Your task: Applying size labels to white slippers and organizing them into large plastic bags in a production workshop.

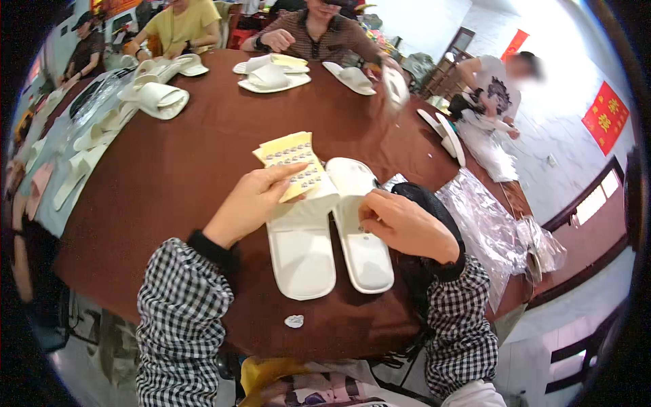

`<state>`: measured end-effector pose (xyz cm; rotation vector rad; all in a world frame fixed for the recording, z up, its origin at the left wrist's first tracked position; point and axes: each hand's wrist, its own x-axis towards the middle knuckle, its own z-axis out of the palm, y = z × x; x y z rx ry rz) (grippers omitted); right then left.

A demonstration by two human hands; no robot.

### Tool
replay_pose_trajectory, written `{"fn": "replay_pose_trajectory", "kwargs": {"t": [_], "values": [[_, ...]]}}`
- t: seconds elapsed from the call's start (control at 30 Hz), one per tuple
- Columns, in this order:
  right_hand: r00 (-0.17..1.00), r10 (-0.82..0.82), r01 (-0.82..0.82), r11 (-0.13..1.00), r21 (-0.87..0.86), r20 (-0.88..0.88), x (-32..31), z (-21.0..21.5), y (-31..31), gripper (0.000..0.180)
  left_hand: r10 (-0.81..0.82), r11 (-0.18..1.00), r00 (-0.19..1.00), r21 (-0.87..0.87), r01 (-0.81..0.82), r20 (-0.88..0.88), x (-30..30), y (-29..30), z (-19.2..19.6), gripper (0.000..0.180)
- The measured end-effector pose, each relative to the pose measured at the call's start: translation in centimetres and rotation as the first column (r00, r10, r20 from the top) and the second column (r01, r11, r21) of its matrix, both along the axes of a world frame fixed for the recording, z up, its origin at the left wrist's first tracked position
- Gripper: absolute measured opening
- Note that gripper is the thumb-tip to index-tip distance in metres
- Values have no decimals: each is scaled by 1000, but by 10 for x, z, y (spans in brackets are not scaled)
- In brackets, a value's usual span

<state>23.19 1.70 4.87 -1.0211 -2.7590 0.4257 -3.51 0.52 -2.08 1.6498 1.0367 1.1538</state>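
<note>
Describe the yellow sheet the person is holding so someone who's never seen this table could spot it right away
Start at the big round brown table and find the pair of white slippers lying side by side at its near edge. The yellow sheet rests over the left slipper's toe end, pinched by the left hand. It is the only yellow thing on the table, covered in rows of small dark dots.

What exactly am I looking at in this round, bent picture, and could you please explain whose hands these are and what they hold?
No machine is here: a person wears a wide fisheye camera on the head, looking down, so straight edges bend. The checked sleeves from below are that person's own arms. The left hand holds a yellow sticker sheet. The right hand rests its fingertips on the right one of a pair of white slippers, which lie on the round brown table. More slippers and clear plastic bags lie about. Other people sit at the far side.
</note>
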Motion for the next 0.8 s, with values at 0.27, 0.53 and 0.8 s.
{"fn": "replay_pose_trajectory", "kwargs": {"t": [0.27, 0.53, 0.8], "values": [[997, -72, 72, 996, -52, 1, 33, -38, 8, 13, 38, 999, 999, -23, -38, 26, 1, -2, 8, 38], [994, -92, 88, 993, 84, 55, 34, -53, 11, 13, -6, 992, 990, -120, 24, 144, 3, -2, 9, 39], [999, -47, 43, 990, 135, 21, 31, -57, 11, 13, 20, 991, 993, -134, -5, 114, 4, -1, 10, 39]]}}
